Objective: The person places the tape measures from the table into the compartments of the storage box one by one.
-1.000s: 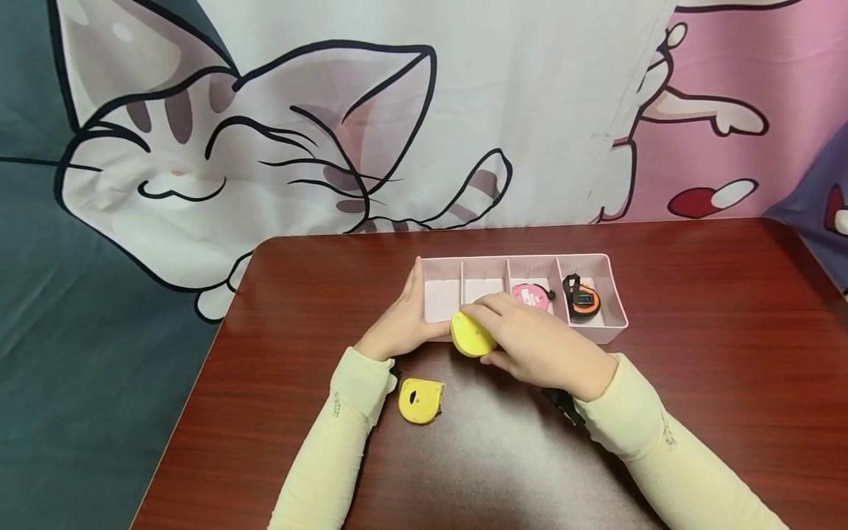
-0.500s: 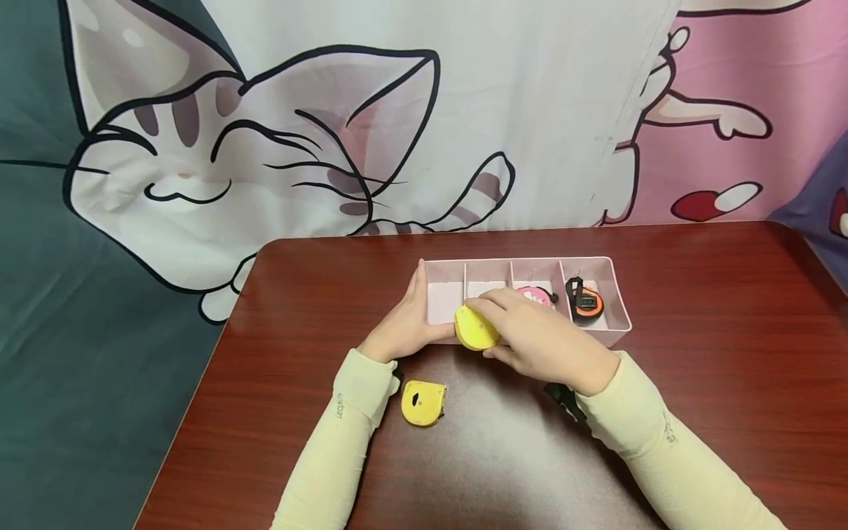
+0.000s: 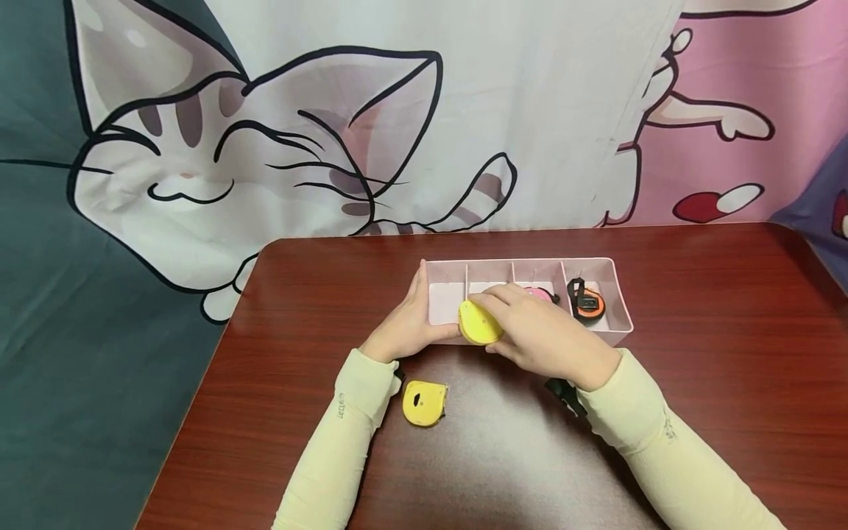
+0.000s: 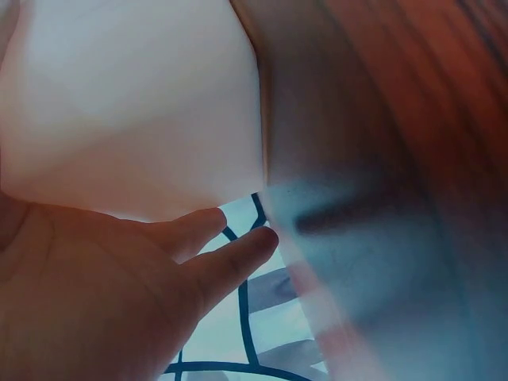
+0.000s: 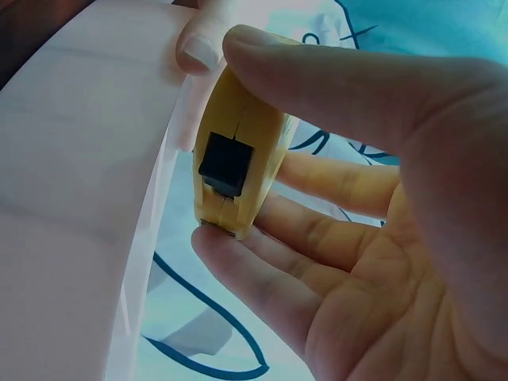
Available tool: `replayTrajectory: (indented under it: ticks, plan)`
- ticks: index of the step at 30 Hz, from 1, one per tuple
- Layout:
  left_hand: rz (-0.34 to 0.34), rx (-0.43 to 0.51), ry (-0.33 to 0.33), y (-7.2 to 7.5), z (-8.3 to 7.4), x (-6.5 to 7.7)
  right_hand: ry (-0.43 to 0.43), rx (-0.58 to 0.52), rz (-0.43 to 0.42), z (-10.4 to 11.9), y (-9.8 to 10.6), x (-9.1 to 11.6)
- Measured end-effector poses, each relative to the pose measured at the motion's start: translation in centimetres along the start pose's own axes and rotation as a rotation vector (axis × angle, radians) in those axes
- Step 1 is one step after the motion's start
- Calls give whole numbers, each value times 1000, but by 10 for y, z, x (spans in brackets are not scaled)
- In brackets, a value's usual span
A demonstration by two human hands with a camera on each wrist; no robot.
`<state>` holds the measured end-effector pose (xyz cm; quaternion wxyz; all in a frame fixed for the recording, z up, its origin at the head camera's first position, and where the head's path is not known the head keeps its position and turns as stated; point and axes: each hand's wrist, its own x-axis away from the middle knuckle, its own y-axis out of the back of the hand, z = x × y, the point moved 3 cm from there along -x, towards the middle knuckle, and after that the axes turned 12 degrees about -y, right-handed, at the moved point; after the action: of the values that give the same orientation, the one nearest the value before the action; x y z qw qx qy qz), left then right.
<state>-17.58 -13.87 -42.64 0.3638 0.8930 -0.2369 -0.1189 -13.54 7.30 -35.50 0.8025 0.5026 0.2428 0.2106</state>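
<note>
My right hand (image 3: 553,335) pinches a yellow tape measure (image 3: 480,322) between thumb and fingers, above the front rim of a pale pink divided box (image 3: 623,333). Its black button shows in the right wrist view, where the tape measure (image 5: 238,159) stands beside the box wall (image 5: 87,206). My left hand (image 3: 407,324) holds the box's left end, fingers along the side and thumb at the front rim. A pink tape measure (image 3: 542,294), partly hidden by my right hand, lies in the third compartment. A black and orange tape measure (image 3: 587,302) sits in the rightmost one.
Another yellow tape measure (image 3: 425,403) lies on the brown wooden table (image 3: 722,353), in front of the box and beside my left sleeve (image 3: 338,434). A curtain with cartoon cats (image 3: 550,110) hangs behind the table's far edge.
My right hand has lifted the yellow tape measure slightly away from me and a little right, toward the second compartment. The pink tape measure is more covered now. My left hand stays on the box.
</note>
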Motion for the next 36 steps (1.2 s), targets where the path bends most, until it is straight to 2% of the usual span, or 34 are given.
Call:
replayTrajectory:
  ticks: [16,25,36]
  plan:
    - [-6,1,-27,-2,0,-1,3,-5,-55,-6,0,-2]
    - [-2,-26,-13,-1,-2,-1,6,-32,-64,-10,0,-3]
    - [7,-28,12,-1,-3,-1,-59,-28,-63,-14,-3,-4]
